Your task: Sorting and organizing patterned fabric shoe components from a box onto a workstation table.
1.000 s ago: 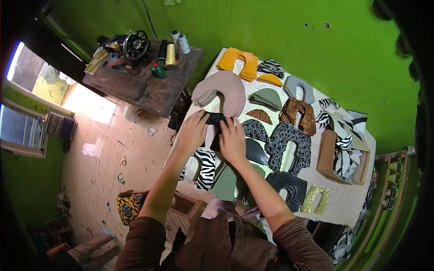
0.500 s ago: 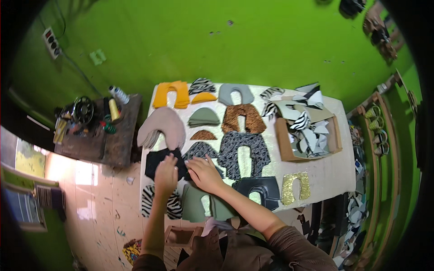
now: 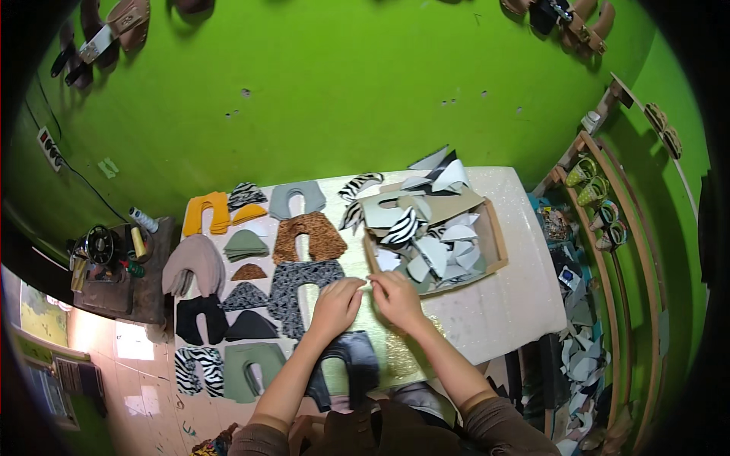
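Observation:
My left hand (image 3: pixel 334 304) and my right hand (image 3: pixel 397 298) lie side by side on the white table (image 3: pixel 494 304), fingertips meeting just off the near left corner of a cardboard box (image 3: pixel 496 235). Whether they pinch anything is not visible. The box holds several white, grey and zebra-print cut pieces (image 3: pixel 426 243). Under my wrists lie a gold glitter piece (image 3: pixel 399 353) and a dark U-shaped piece (image 3: pixel 353 368). To the left, cut pieces lie in rows: a patterned grey one (image 3: pixel 293 285), a leopard-brown one (image 3: pixel 308 235), a black one (image 3: pixel 199 318).
More pieces fill the table's left: yellow (image 3: pixel 205 214), beige (image 3: pixel 194 262), olive green (image 3: pixel 255 370), zebra (image 3: pixel 194 370). A sewing machine stand (image 3: pixel 114 266) with thread spools stands at the far left. Wooden shoe shelves (image 3: pixel 601 197) and floor scraps (image 3: pixel 578 357) are on the right.
Both hands have left the black piece at the table's left and moved right to the box corner. The view has swung right with them.

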A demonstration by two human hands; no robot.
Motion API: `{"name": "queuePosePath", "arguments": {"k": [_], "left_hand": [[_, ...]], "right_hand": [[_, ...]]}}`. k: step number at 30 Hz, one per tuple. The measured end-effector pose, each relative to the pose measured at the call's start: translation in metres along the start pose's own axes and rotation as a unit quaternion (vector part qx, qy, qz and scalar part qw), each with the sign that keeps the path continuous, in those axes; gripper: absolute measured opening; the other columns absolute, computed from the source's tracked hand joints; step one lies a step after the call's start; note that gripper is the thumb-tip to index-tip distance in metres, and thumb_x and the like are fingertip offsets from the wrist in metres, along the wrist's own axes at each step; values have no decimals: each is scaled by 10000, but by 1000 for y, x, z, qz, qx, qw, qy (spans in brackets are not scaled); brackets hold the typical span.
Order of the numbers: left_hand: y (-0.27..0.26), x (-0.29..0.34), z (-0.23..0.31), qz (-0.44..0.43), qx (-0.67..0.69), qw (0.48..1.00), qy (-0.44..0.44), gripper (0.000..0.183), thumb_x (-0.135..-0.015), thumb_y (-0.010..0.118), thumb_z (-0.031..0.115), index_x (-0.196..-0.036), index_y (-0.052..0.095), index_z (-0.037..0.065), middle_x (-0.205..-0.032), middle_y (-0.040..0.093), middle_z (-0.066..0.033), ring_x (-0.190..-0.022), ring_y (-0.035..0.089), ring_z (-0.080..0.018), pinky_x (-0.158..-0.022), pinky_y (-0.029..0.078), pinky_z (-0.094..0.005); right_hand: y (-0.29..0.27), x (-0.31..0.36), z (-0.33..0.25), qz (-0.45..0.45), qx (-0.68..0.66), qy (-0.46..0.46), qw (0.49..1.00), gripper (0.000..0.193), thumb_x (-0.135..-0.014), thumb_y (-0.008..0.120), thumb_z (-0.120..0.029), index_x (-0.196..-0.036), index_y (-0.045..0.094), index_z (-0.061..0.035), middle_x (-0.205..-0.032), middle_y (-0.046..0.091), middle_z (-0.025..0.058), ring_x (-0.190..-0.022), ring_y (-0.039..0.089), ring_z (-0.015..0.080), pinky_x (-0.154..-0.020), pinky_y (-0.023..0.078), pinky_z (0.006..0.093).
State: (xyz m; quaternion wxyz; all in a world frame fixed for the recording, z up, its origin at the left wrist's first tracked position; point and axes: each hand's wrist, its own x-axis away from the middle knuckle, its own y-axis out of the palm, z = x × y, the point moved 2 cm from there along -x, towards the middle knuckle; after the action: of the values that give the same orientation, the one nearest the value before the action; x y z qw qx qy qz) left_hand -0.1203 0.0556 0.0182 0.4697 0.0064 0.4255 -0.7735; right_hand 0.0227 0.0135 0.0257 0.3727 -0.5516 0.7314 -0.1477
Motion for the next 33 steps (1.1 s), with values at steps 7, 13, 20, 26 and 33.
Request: {"name": "queuePosePath", "arguments": {"k": [7, 13, 20, 26, 33], "left_hand": [[63, -71, 20, 2, -61, 998, 6, 192, -795, 527, 125, -964, 555, 39, -919, 580, -125, -881, 545, -308, -766, 423, -390], [69, -77, 32, -34, -75, 996, -28, 207, -791, 518, 132, -967, 564, 33, -919, 574, -139, -834, 553, -316, -719, 442, -379], [63, -65, 35, 5, 33, 988, -153, 231, -838, 502, 148, -1009, 567, 8, -925, 580, -139, -805, 575, -247, -689, 447, -328], [85, -51, 30, 32, 446, 827, -341, 313, -897, 509, 205, -1147, 476, 20, -879, 600, -34, -798, 590, -126, -727, 495, -249], [84, -64, 40, -78, 478, 798, -359, 191, -823, 609, 95, -980, 541, 10, -859, 616, -36, -771, 606, -96, -682, 496, -192]], "right_hand": [[1, -22, 106, 99, -375, 327, 862, 241, -833, 580, -244, -903, 534, -17, -769, 549, 33, -707, 515, 116, -570, 429, 235], [3, -50, 112, 40, -479, 528, 700, 189, -809, 625, -250, -869, 553, -85, -778, 542, -9, -659, 505, 91, -650, 449, 271], [-15, -36, 123, -23, -491, 476, 730, 117, -816, 614, -174, -820, 539, -85, -744, 564, 1, -673, 530, 90, -638, 449, 256], [-76, -4, 119, -212, -370, 218, 878, 247, -855, 541, -118, -1062, 547, 16, -783, 570, -5, -717, 494, 57, -674, 401, 196], [-111, -26, 115, -306, -198, 156, 918, 254, -864, 517, -124, -1088, 552, -9, -836, 596, 21, -757, 503, 77, -687, 415, 223]]}}
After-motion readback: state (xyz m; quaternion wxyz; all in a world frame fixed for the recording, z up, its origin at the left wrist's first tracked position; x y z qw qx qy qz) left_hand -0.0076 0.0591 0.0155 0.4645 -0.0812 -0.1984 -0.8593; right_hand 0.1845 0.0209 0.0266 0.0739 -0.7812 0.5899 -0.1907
